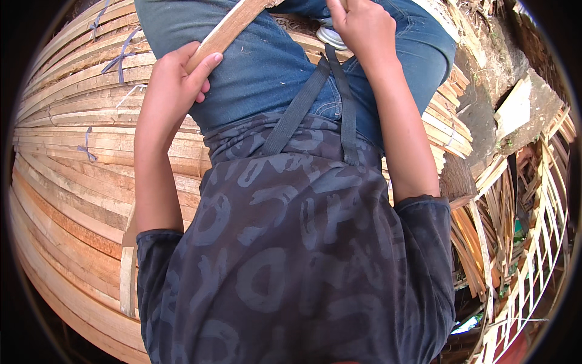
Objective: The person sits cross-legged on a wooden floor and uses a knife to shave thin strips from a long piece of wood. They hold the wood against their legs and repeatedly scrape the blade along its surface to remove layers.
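My left hand is closed around the near end of a wooden slat, thumb on top and fingers wrapped beneath. The slat slants up and to the right over my left thigh, its far part at the upper edge of the picture. At the top right, above my other thigh, my right hand is curled into a grip. A sliver of something brownish shows at its thumb, but the picture's edge cuts it off and its kind cannot be made out.
Bundles of long wooden strips, bound with bluish ties, lie beneath and left of me. Dark straps hang from my waist. A wooden block, loose thin strips and a pale lattice are at the right.
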{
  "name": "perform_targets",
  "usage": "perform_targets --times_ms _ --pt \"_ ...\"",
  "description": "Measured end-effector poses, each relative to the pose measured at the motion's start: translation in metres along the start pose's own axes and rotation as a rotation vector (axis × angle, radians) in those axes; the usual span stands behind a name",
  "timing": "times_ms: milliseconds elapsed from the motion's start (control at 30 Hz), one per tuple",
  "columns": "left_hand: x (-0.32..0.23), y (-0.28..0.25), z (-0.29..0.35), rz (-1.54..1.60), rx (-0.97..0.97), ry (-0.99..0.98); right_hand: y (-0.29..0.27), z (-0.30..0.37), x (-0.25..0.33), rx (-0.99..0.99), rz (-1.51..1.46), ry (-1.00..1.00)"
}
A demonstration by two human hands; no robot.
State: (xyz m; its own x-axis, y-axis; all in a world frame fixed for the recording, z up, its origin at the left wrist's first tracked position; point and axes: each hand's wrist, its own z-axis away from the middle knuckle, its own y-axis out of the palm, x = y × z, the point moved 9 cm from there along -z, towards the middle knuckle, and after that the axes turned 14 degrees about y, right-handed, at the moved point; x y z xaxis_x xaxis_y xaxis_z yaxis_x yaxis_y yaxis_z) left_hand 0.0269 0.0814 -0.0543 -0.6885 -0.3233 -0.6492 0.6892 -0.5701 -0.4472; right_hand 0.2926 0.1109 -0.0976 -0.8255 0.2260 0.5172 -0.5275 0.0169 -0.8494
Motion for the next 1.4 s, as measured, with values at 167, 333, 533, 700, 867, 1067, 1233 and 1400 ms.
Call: perform_targets --times_ms 167,333,533,700,867,1067,1233,1400 --pt "-0.014 -0.001 -0.010 -0.083 0.006 0.033 0.011 -0.007 -0.027 -0.041 0.092 0.098" --pt "-0.004 0.001 -0.002 -0.057 0.013 0.032 0.006 0.023 0.017 0.109 -0.054 -0.133" --pt "-0.014 0.000 -0.011 -0.147 0.028 0.112 0.000 -0.005 -0.033 -0.051 0.146 0.040" --pt "-0.010 0.001 -0.010 -0.124 0.020 0.071 0.003 0.020 0.019 0.053 -0.033 -0.117" --pt "-0.009 0.000 -0.009 -0.093 0.008 0.100 -0.022 -0.025 -0.189 -0.061 0.115 0.823" --pt "-0.007 0.001 -0.009 -0.089 0.002 0.107 -0.056 0.000 -0.159 -0.183 -0.094 0.485" --pt "-0.015 -0.003 0.000 -0.456 -0.064 0.272 -0.048 0.024 -0.160 -0.259 -0.189 0.449" --pt "-0.039 -0.008 0.029 -0.666 -0.175 0.344 -0.042 0.016 -0.144 -0.186 -0.379 0.363"
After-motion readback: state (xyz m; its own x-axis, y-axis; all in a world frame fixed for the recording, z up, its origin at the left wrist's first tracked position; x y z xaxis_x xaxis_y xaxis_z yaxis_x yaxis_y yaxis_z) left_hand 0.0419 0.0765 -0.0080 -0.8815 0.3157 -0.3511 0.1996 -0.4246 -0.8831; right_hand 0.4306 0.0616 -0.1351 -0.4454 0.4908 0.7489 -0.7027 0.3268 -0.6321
